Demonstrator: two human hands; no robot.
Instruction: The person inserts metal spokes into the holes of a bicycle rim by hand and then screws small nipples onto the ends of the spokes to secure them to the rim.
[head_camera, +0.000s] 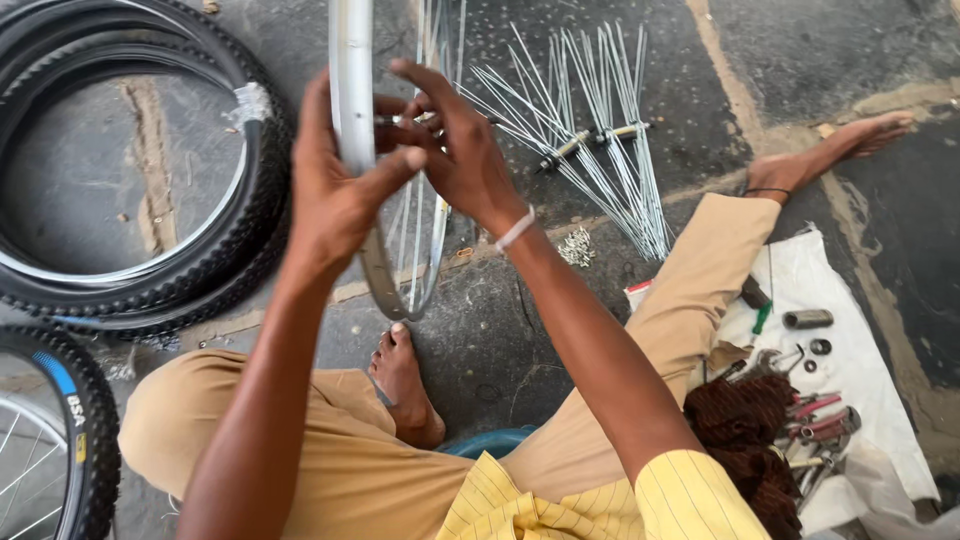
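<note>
A silver bicycle wheel rim stands upright in front of me, with thin spokes running inside it. My left hand wraps around the rim from the left, thumb across its edge. My right hand reaches in from the right, its fingertips pinching a spoke end at the rim. A white band circles my right wrist. The rim's lower edge rests on the ground by my bare left foot.
Black tyres lie stacked at the left, another wheel at the bottom left. Two hubs with loose fanned spokes lie on the concrete behind. A white cloth at the right holds several small tools and a brown rag.
</note>
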